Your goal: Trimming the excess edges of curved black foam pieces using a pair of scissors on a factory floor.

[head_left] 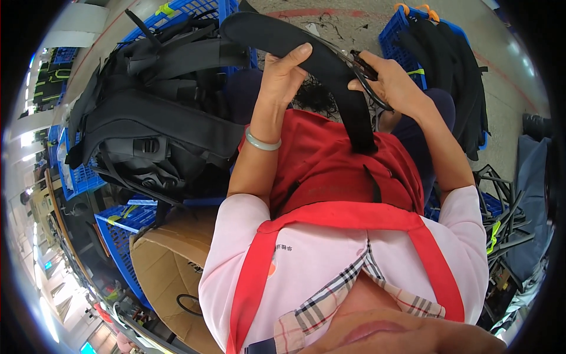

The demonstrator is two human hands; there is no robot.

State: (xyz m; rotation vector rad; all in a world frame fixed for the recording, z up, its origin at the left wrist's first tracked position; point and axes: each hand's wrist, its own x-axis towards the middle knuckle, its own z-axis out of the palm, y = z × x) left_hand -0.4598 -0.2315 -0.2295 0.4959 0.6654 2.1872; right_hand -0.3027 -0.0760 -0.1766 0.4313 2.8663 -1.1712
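While soft black bags fill the ten o'clock side, their heap shows smooth padded bands, flat webbing and moulded buckles, piled above blue lattice plastic. Near the centre lies the red apron, a matte cloth creased into shallow folds, with broad brighter straps running down over a pale pink shirt with a checked collar. At eight o'clock stands a brown cardboard box, its sheet bowed by the lens. Toward two o'clock, limp dark pieces drape over a blue crate with openwork walls. Between three and four o'clock, slim black rods cross in a tangle.

Between the two hands, from twelve to one o'clock, arcs the black strap: smooth-faced and thick-looking, rounded at its upper end, its narrower lower end hanging in front of the apron. Beyond it, fine dark threads lie in a wispy mat on the speckled grey floor.

The left hand has its grip closed on the strap's inner edge, thumb flat on the face, other fingers partly hidden. The right hand keeps its grip curled around black-handled scissors with a glossy curved loop; whether their blades are parted cannot be told. Smallest is a smooth, pale bangle circling the left wrist.
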